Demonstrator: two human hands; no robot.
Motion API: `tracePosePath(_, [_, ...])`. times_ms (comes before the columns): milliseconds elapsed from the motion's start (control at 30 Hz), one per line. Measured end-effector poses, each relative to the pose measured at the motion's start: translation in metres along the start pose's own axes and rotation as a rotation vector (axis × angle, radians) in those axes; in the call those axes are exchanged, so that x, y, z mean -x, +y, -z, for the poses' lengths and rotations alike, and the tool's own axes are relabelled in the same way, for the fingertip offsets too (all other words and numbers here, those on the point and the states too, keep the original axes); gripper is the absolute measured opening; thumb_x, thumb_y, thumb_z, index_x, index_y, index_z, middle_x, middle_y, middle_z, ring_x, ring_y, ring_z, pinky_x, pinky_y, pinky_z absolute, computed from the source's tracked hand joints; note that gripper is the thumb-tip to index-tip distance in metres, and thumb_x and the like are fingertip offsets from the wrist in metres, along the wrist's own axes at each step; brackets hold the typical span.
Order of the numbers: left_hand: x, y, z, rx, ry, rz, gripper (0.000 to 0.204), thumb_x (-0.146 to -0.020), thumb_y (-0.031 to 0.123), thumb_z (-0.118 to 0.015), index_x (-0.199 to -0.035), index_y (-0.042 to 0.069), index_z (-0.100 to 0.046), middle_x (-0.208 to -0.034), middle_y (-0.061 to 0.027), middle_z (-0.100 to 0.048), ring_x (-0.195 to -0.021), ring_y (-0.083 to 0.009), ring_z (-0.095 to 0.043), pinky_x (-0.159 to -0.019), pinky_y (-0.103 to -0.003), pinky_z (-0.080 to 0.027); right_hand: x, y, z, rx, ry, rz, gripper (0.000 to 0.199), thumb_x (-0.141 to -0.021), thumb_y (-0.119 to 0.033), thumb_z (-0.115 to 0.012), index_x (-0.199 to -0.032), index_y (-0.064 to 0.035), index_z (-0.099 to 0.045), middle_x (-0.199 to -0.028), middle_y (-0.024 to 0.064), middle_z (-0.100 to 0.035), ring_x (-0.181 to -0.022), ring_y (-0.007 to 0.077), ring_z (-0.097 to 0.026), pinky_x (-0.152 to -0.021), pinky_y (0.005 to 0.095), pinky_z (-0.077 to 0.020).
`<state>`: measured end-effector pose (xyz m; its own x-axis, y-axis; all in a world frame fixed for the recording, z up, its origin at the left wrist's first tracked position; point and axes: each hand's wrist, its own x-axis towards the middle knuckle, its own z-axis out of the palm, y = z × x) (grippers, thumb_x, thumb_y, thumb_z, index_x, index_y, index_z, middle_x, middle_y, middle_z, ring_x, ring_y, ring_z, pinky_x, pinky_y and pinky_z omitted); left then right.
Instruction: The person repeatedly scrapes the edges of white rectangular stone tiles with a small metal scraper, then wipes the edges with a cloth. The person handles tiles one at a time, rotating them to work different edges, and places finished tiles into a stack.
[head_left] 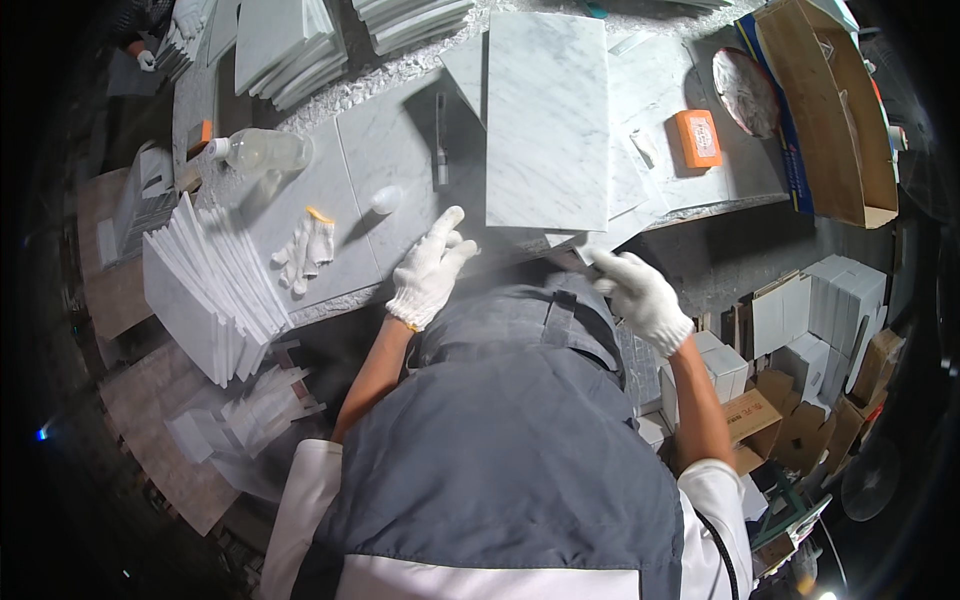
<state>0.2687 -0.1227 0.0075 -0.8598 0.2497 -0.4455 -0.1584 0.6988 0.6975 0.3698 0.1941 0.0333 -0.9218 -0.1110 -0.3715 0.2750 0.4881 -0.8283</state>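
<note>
A large grey-veined white marble tile (546, 120) lies in front of me, its near edge reaching toward the bench's front. To its left, my left hand (433, 268) wears a white knit glove; its fingers are stretched out and hold nothing. My right hand (642, 300), gloved alike, is just below the tile's near right corner with fingers extended, apparently not gripping it. Under the tile are other marble pieces (625, 185). Left of it lies a thin dark strip-like tool (441, 140). A small whitish translucent container (385, 200) stands beyond my left hand.
A loose glove (308, 250), a clear bottle (268, 150) and leaning white tiles (215, 290) are at the left. An orange block-shaped item (698, 138), a round dish (746, 92) and an open cardboard box (840, 120) occupy the right. Another person's gloved hand (147, 61) shows far left.
</note>
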Motion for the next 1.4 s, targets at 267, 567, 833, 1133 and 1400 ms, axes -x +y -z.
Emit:
tracePosePath(267, [-0.004,0.015,-0.018,-0.103,0.456,-0.487,0.036,-0.089,0.015,-0.074,-0.124,0.011,-0.068,-0.1,-0.0095,-0.073,-0.097,-0.0268,-0.07,-0.087,-0.04,-0.055,0.046,0.061,0.008,-0.839,0.453,-0.361,0.027,-0.103,-0.022,-0.061,-0.123,-0.0047,-0.064,-0.103,0.0039,-0.07,-0.081,0.0111,-0.066,-0.068,0.0262,-0.055])
tracePosePath(567, [-0.011,0.07,-0.029,-0.597,0.303,-0.894,0.035,-0.083,0.028,-0.072,-0.116,0.014,-0.073,-0.122,-0.007,-0.066,-0.127,-0.0307,-0.054,-0.111,-0.044,-0.04,0.028,0.078,0.006,-1.071,0.728,-0.346,0.033,-0.103,-0.017,-0.061,-0.131,0.0009,-0.057,-0.097,0.0037,-0.062,-0.075,0.0098,-0.058,-0.061,0.0235,-0.0498])
tracePosePath(833, [-0.013,0.082,-0.021,-0.568,-0.11,-0.699,0.042,-0.082,0.03,-0.074,-0.121,0.018,-0.068,-0.127,-0.0032,-0.062,-0.13,-0.03,-0.051,-0.112,-0.04,-0.04,0.007,0.078,0.006,-1.013,0.792,-0.296,0.04,-0.101,-0.008,-0.062,-0.137,0.0038,-0.053,-0.098,0.0054,-0.064,-0.079,0.0124,-0.064,-0.065,0.026,-0.0577])
tracePosePath(1133, [-0.011,0.085,-0.04,-0.762,0.283,-0.822,0.06,-0.071,0.035,-0.084,-0.128,0.027,-0.067,-0.143,-0.0104,-0.054,-0.136,-0.0396,-0.045,-0.102,-0.044,-0.049,-0.024,0.105,0.014,-0.529,1.113,-0.215,0.028,-0.097,-0.008,-0.067,-0.124,0.0007,-0.064,-0.107,0.0085,-0.071,-0.087,0.0115,-0.067,-0.077,0.0258,-0.0577])
tracePosePath(1400, [0.011,0.104,-0.028,-0.831,0.099,-0.757,0.048,-0.072,0.026,-0.083,-0.117,0.019,-0.07,-0.128,-0.0083,-0.062,-0.126,-0.0374,-0.053,-0.099,-0.045,-0.051,-0.041,0.163,0.005,0.276,1.213,0.233,0.024,-0.083,0.007,-0.072,-0.103,-0.0063,-0.074,-0.105,0.013,-0.07,-0.093,0.0248,-0.07,-0.084,0.031,-0.0574])
